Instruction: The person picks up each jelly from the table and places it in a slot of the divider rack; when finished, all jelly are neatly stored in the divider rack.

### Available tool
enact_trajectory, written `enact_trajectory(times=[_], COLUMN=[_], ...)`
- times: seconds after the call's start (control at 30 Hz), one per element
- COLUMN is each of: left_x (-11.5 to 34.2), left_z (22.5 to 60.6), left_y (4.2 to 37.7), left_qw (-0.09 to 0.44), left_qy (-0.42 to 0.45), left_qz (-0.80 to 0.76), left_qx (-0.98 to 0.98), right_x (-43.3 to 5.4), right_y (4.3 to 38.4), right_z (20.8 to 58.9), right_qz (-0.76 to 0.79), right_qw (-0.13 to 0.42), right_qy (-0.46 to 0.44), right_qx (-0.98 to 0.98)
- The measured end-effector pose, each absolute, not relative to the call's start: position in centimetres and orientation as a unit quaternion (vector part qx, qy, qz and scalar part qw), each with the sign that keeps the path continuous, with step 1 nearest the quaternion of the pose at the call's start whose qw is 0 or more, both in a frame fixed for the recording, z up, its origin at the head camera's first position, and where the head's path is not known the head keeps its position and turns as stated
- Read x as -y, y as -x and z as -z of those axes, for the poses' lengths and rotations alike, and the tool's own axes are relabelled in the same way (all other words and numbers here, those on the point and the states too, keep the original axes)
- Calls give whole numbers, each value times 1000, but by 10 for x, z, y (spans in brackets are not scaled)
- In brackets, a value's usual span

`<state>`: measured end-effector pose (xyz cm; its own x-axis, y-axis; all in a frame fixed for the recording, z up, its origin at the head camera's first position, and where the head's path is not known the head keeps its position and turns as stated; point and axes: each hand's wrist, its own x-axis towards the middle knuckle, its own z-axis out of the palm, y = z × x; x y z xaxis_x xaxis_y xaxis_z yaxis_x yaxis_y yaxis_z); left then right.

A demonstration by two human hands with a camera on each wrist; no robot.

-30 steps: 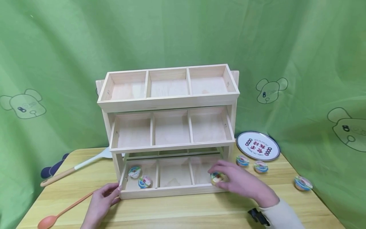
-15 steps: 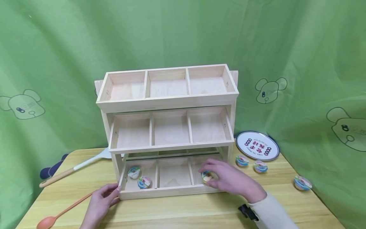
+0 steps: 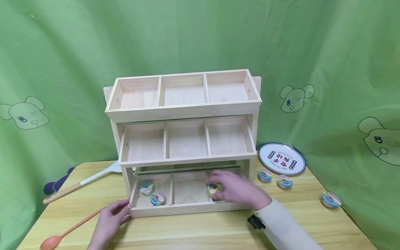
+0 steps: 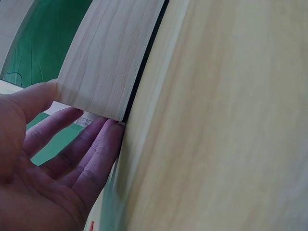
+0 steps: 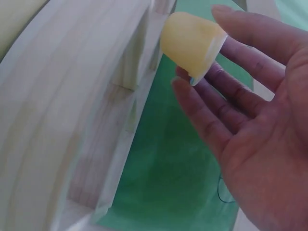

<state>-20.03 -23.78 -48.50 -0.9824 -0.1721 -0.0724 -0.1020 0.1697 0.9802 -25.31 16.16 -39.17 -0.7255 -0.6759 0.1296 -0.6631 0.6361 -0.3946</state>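
A pale wooden three-tier rack (image 3: 184,111) stands mid-table, each tray split into three compartments. At the bottom tray's front left corner, my left hand (image 3: 110,220) grips the end, with thumb and fingers around the front board (image 4: 108,62) in the left wrist view. My right hand (image 3: 235,189) pinches a jelly cup (image 3: 214,188) above the bottom tray, near the divider between its middle and right compartments. In the right wrist view the jelly cup (image 5: 190,41) shows its yellowish body. Two more jelly cups (image 3: 146,188) lie in the bottom left compartment.
Right of the rack sit three jelly cups, one (image 3: 331,200) near the table's right edge. A white plate (image 3: 282,159) lies behind them. On the left are a spatula (image 3: 90,180) and an orange spoon (image 3: 59,239). A green curtain (image 3: 187,34) hangs behind.
My right hand has moved left with the jelly cup, from the right compartment toward the middle one. The left hand has stayed at the tray's corner.
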Motion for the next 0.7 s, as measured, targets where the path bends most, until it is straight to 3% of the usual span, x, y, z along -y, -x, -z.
enact_trajectory(times=[0.7], left_x=[238], left_z=[486], left_y=[201], left_qw=[28], left_qy=[-91], left_qz=[636], left_qx=[766], right_x=[-120], right_y=[277], right_z=[402], right_qz=[230], right_qw=[52], right_qy=[372], right_qx=[-898])
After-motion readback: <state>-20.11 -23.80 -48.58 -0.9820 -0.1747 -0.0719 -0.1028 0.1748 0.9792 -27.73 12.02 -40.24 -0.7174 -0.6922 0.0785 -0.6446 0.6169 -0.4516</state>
